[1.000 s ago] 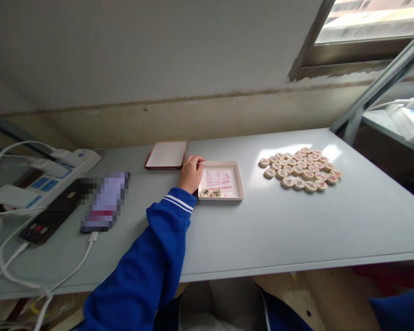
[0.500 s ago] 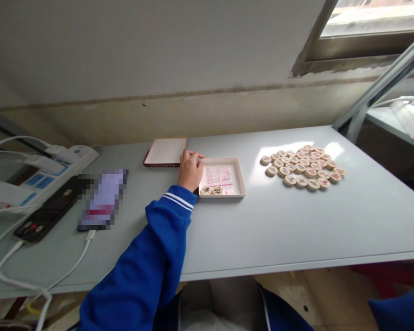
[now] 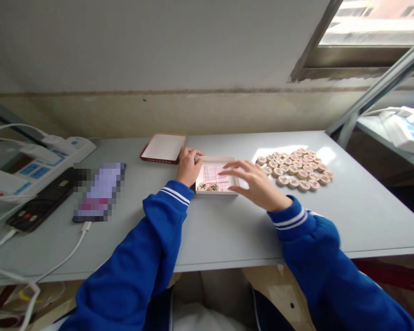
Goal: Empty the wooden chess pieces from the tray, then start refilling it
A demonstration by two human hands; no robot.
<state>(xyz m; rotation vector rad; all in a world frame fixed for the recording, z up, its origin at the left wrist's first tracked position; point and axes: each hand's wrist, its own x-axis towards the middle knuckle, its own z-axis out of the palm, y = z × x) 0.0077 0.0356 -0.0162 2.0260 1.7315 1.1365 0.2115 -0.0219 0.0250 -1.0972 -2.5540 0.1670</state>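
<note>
A shallow white box (image 3: 217, 193) sits mid-table. My left hand (image 3: 189, 168) holds its left wall, fingers curled over the far-left corner. Two round Chinese chess pieces (image 3: 207, 187) lie inside, in the near-left corner, close to a clear plastic sheet (image 3: 212, 175) with red print. My right hand (image 3: 257, 185) hovers over the right part of the box, fingers apart, nothing in it. To the right, a cluster of Chinese chess pieces (image 3: 293, 169) with dark and red characters lies flat on the table. The red-edged lid (image 3: 163, 148) rests upturned behind my left hand.
At the left are a white power strip (image 3: 60, 158) with plugs and cables, a dark phone (image 3: 43, 198) and a charging phone (image 3: 99, 192) with a blurred screen. A wall runs along the back. A metal post (image 3: 348, 131) stands at the far right.
My right hand has come in from the lower right and now reaches over the box. My left hand stays at the box's left side. The view has shifted slightly.
</note>
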